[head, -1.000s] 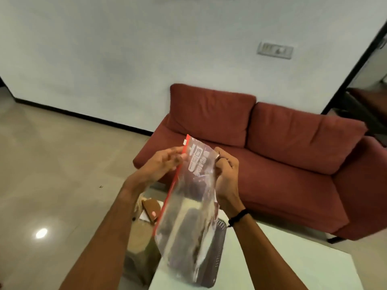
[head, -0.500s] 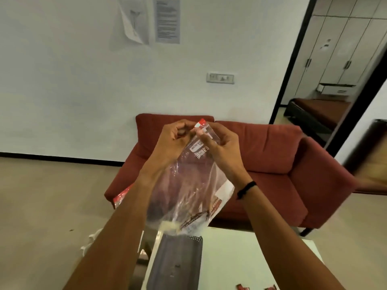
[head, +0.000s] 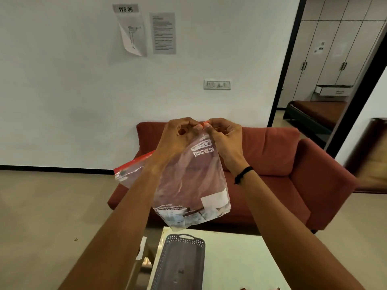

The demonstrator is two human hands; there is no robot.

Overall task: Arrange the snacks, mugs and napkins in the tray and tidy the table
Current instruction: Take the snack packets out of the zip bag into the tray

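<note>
A clear zip-lock bag [head: 188, 185] with a red seal strip and white print hangs in the air in front of me. My left hand [head: 178, 135] and my right hand [head: 222, 135] both pinch its top edge, close together. The bag's red strip trails out to the left behind my left forearm. Below the bag a grey perforated tray [head: 180, 264] with a handle lies on the white table [head: 234, 260]. Nothing is seen inside the tray.
A red sofa [head: 272, 164] stands behind the table against the white wall. Small red wrappers [head: 243, 288] peek in at the table's bottom edge. A white slip [head: 142, 248] sits left of the table. An open doorway is at the right.
The bag has been lifted higher and my two hands have come together at its top edge. The view has tilted up, showing more wall and the tray below.
</note>
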